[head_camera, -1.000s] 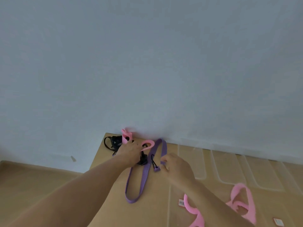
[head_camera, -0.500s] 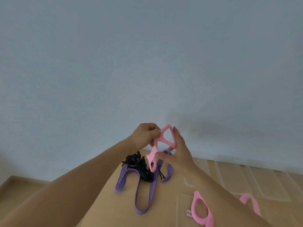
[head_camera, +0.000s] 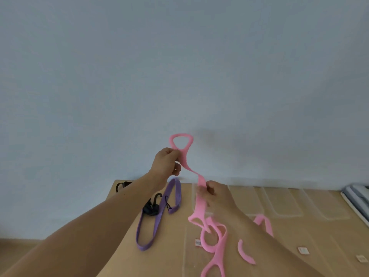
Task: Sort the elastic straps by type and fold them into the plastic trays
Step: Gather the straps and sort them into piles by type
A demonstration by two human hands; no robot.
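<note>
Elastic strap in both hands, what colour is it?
The elastic strap is pink, clearest in the head view.

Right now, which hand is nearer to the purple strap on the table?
Left. The left hand holds the pink strap just above the far end of the purple strap; the right hand pinches the pink strap further right, over the clear trays.

My right forearm is hiding part of a second pink strap (head_camera: 264,224), so I am seeing only pieces of it on either side. The lowest pink loop (head_camera: 212,265) is running off the bottom edge. The fingers of my right hand (head_camera: 216,193) are blurring where they are pinching the held pink strap (head_camera: 182,156). My left forearm is covering part of the black strap (head_camera: 121,185) at the far corner of the tabletop (head_camera: 169,256). The white labels (head_camera: 303,250) are showing too small to read, and the right edge is cutting off a pale grey object (head_camera: 357,194) that I am failing to identify.
</note>
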